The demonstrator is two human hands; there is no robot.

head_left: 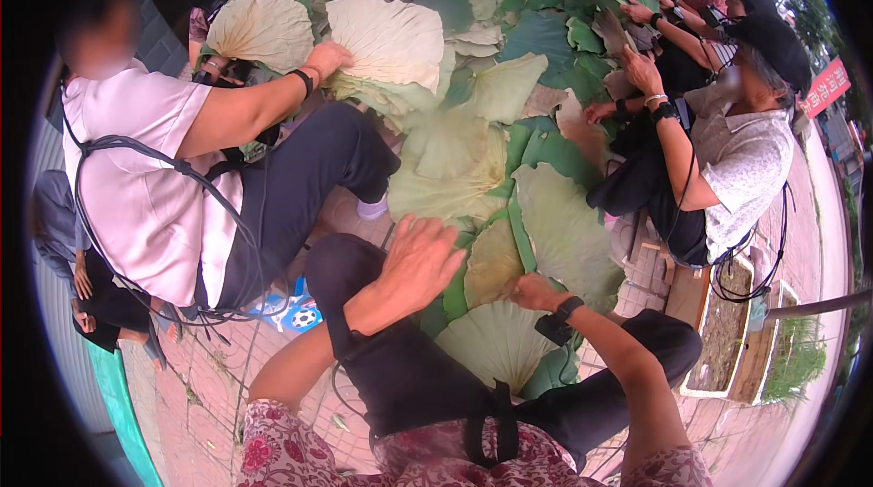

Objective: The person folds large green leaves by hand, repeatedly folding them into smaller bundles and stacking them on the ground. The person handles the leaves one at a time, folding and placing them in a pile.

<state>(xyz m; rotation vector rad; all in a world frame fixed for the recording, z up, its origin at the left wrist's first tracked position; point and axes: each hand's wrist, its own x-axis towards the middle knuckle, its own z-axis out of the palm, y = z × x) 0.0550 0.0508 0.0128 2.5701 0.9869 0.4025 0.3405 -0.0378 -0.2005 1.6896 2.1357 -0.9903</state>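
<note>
My left hand (414, 269) hovers above my left knee, beside the pile of large lotus leaves. Its fingers are loosely bent and apart, slightly blurred, with nothing visible in them. My right hand (536, 292) is closed at the lower edge of a yellowish-brown lotus leaf (492, 261), fingertips pinched together on it. To the right of that leaf spreads a broad pale green lotus leaf (568, 230). Nearest me, a pale ribbed lotus leaf (500, 343) lies between my legs. A black band with a small device (556, 319) sits on my right wrist.
On the left sits a person in a pale shirt (136, 187), gripping a stack of cream leaves (386, 37). Opposite, a person in a black cap (741, 141) handles leaves. A blue bag (296, 310) rests by my left leg; a wooden planter (727, 332) stands right.
</note>
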